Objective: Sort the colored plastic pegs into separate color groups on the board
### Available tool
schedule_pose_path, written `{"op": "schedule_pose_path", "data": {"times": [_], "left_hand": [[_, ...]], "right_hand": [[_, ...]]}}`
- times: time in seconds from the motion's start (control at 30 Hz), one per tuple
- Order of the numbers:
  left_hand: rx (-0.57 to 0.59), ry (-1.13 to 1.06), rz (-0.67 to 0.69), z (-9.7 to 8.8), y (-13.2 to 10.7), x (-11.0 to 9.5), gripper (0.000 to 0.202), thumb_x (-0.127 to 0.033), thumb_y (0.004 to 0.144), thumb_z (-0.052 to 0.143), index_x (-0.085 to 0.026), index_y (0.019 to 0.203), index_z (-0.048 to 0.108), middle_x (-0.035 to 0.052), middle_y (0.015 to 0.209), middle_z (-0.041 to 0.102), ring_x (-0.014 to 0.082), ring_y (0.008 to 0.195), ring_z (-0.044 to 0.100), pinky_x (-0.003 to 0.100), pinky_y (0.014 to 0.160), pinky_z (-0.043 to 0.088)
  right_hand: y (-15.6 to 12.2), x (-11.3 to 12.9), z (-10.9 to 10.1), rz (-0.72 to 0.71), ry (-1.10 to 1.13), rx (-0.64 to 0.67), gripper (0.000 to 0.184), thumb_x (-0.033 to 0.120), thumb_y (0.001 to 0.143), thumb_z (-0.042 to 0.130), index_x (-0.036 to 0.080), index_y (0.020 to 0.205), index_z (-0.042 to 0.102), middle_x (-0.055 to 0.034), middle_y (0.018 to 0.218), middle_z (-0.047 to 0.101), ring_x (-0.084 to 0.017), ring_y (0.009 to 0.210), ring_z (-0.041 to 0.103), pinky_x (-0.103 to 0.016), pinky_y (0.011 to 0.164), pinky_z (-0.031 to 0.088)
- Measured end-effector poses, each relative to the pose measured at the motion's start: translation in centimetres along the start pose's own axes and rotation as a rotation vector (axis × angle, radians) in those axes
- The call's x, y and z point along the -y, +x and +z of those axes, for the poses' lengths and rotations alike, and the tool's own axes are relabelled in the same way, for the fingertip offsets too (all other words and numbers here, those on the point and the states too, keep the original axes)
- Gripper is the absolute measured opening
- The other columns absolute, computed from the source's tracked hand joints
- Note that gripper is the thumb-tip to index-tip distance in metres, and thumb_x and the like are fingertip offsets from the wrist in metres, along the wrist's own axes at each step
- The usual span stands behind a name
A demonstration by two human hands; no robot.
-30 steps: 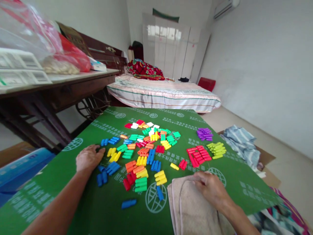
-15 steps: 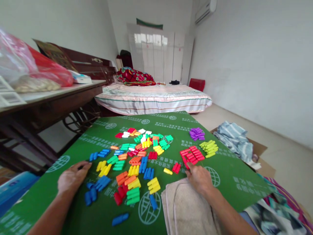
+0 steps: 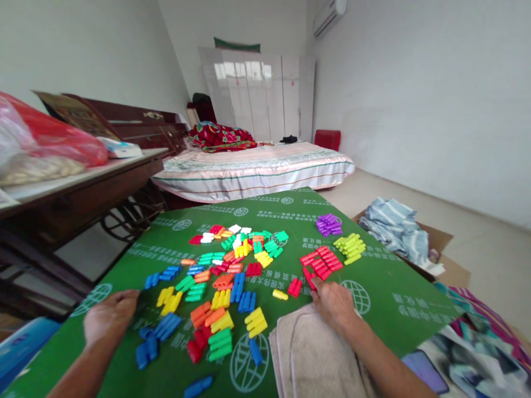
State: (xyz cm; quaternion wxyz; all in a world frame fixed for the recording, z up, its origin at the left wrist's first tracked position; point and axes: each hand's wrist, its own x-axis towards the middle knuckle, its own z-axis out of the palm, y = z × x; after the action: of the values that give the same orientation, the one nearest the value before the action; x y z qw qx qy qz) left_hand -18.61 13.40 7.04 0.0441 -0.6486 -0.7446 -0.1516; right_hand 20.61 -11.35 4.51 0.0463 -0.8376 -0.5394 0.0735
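At the left of the green board (image 3: 265,213), my left hand (image 3: 112,315) is low over the surface with its fingers curled together. Whatever may be in those fingers is hidden. Blue plastic tubes (image 3: 147,348) lie to its right. My right hand (image 3: 335,304) is closed, its fingertips on a red plastic tube (image 3: 308,277) at the near edge of a group of red tubes (image 3: 326,262). A shorter red piece (image 3: 294,287) and a single yellow tube (image 3: 280,294) lie left of that hand. Mixed-colour tubes, including green ones (image 3: 220,344), are spread over the middle.
Purple tubes (image 3: 328,225) and lime-green tubes (image 3: 350,247) sit in separate groups at the far right. A folded beige cloth (image 3: 311,354) lies under my right forearm. Left is a side table (image 3: 136,161) with bags; beyond are a bed (image 3: 257,171) and a box of clothes (image 3: 394,226).
The view has shifted slightly, so most things sit a little further left. My right hand stays at the red tubes, and the tube at its fingertips now lies slightly apart from the group.
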Motion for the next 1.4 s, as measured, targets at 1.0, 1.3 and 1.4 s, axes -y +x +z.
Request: {"op": "schedule_pose_path", "data": {"times": [1.0,1.3,1.4], "left_hand": [[0.466,-0.296,0.956,2.4,-16.4,-28.0,0.024,-0.026,0.081,0.053,-0.013,0.097,0.065,0.0107,0.098,0.067,0.0242,0.1,0.058,0.034,0.087,0.045],[0.521,-0.315,1.097,2.5,-17.3,-26.9,0.025,-0.018,0.079,0.053,-0.018,0.102,0.062,0.0076,0.104,0.064,0.021,0.103,0.055,0.032,0.09,0.044],[0.509,-0.268,1.138,2.6,-17.5,-27.2,0.019,-0.019,0.08,0.05,-0.019,0.095,0.063,0.0068,0.099,0.063,0.0203,0.1,0.055,0.033,0.088,0.044]], "right_hand": [[0.5,-0.5,0.9,0.048,0.074,-0.024,0.027,0.015,0.085,0.04,0.015,0.101,0.061,-0.0137,0.082,0.072,-0.025,0.077,0.069,-0.029,0.063,0.047],[0.3,-0.8,1.2,0.063,0.086,-0.019,0.025,0.025,0.089,0.04,0.019,0.101,0.062,-0.0112,0.083,0.072,-0.026,0.077,0.07,-0.029,0.061,0.045],[0.4,-0.8,1.2,0.073,0.087,-0.027,0.025,0.029,0.088,0.045,0.019,0.107,0.059,-0.0111,0.083,0.072,-0.026,0.077,0.069,-0.029,0.061,0.045]]}}
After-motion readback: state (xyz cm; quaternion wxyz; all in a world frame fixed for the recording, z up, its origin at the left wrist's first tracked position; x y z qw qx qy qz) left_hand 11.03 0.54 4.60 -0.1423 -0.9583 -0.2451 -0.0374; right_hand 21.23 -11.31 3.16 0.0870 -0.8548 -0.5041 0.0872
